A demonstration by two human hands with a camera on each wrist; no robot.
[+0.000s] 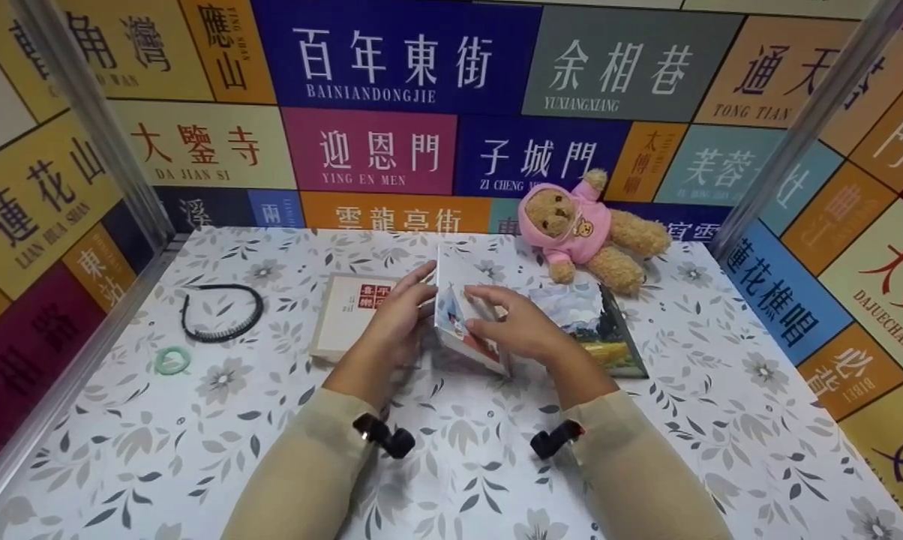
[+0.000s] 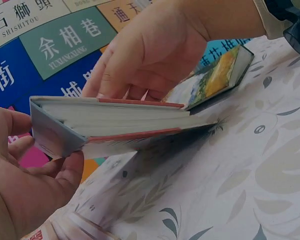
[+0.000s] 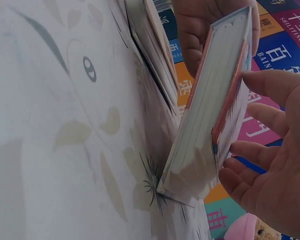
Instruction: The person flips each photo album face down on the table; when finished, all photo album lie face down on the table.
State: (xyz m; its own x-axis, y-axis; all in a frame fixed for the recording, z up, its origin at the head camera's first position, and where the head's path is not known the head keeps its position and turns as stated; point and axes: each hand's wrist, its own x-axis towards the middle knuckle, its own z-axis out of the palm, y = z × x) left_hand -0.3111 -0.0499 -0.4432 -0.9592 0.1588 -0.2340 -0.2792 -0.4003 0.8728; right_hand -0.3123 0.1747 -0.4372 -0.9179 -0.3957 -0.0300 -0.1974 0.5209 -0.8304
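Note:
A thick hardcover book with a pale, partly red cover stands tilted at the middle of the table, one lower edge at the cloth. At its spine, my left hand holds it, fingertips above and below in the left wrist view. My right hand rests lightly spread fingers against the other cover. The book's page edges face the right wrist camera. Under my left hand lies a beige book with red square characters. Beyond my right hand lies a book with a painted landscape cover.
A teddy bear in a pink hoodie lies at the back right. To the left are a black headband and a green ring-shaped item. Patterned walls enclose the floral-covered table.

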